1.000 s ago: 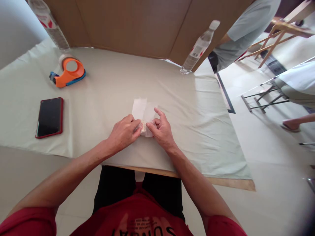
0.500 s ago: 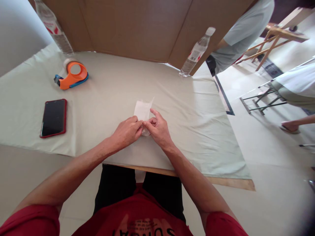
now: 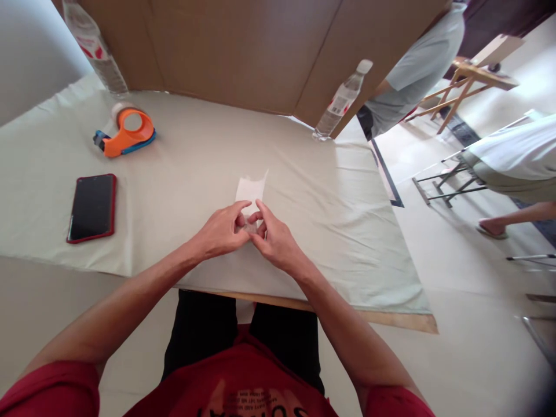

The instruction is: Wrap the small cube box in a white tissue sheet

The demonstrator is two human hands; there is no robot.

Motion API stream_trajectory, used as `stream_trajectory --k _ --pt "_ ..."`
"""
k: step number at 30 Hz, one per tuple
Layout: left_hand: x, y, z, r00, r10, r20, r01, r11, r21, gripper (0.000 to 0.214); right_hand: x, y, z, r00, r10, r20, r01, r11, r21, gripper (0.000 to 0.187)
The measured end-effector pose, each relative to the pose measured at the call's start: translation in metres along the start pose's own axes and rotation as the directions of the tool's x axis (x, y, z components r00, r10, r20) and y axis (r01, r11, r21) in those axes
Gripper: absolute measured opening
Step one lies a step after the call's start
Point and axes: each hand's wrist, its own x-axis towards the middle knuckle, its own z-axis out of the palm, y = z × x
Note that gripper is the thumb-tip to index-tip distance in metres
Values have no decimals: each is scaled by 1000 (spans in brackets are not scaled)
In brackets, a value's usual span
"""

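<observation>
The left hand (image 3: 220,231) and right hand (image 3: 278,240) are cupping white paper (image 3: 250,190) near the front edge of the table (image 3: 186,156); whether they're gripping, I cannot tell.

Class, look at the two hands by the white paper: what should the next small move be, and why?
Probably roll the small translucent bundle forward onto the white paper: the left hand and right hand curl in on either side of the bundle at the paper's near end, while the far part stretches out beyond them.

Indoor workroom: cloth-covered table (image 3: 195,156), tape dispenser (image 3: 116,143)
</observation>
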Motion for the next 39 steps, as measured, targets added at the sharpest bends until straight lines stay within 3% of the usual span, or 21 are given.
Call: stream_trajectory --k 2,6,8,11,15,18,23,30,35,39 --pt "4 4 -3 998 -67 17 68 996 -65 59 3 -2 1 999 -45 30 49 988 -149 76" --pt "11 7 0 992 -124 -21 125 991 50 34 8 -6 -3 995 -72 71 88 962 -259 80" --pt "13 5 5 993 -111 -38 114 989 90 31 7 -3 -9 993 -73 91 90 976 -199 82" --pt "11 1 11 992 -105 -77 112 989 99 41 5 8 -15 993 -66 100 62 997 39 78" --pt "9 -2 16 991 -84 -100 96 989 116 47 6 26 -18 985 99 -144 -61 968 245 51" --pt "7 -6 19 987 -45 -154 70 985 156 42 14 33 -18 963 118 -241 -74 980 183 38" --pt "6 -13 21 982 -31 -185 70 976 208 30 27 33 -15 968 -16 -251 18 1000 5 26" --pt "6 -15 19 990 -20 -136 52 969 241 16 39 36 -7 978 -159 -134 140 979 -145 27" --pt "2 -12 21 976 68 -209 -14 968 249 42 46 35 -12 993 -115 -25 110 981 -159 30" --pt "3 -12 22 978 125 -167 -82 967 242 24 51 39 -20 990 -37 -133 26 996 -82 21"
